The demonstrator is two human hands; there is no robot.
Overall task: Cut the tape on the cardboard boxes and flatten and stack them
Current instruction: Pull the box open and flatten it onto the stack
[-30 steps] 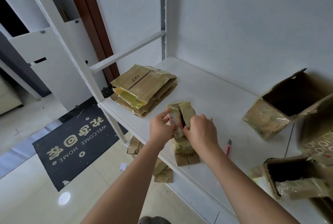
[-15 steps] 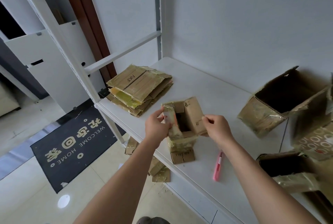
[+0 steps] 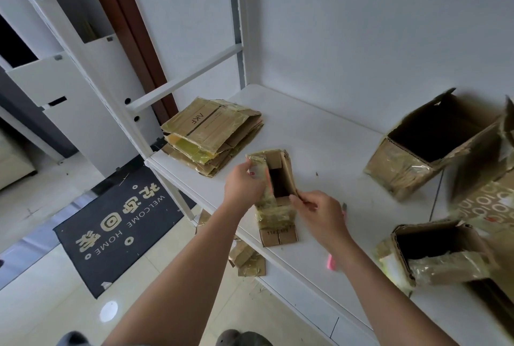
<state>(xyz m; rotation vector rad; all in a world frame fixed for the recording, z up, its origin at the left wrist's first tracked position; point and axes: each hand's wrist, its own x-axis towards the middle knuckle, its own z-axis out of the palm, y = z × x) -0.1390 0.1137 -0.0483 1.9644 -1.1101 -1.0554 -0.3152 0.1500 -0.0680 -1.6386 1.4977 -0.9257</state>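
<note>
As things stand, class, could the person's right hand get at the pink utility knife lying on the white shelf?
Probably yes. The pink utility knife lies on the white shelf just under the right hand and wrist, nothing on top, but that hand pinches the small taped cardboard box's flap and must release it first.

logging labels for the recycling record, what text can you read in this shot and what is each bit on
"AKF": top sheet of the flattened box stack, seen rotated.
"WELCOME HOME": dark doormat, upside down, beside large stylised characters I cannot read.
"010101"-style white digits: printed box at the right edge, partly cut off.
Small print on the bottom flap of the small box the hands hold: too blurred to read.
</note>
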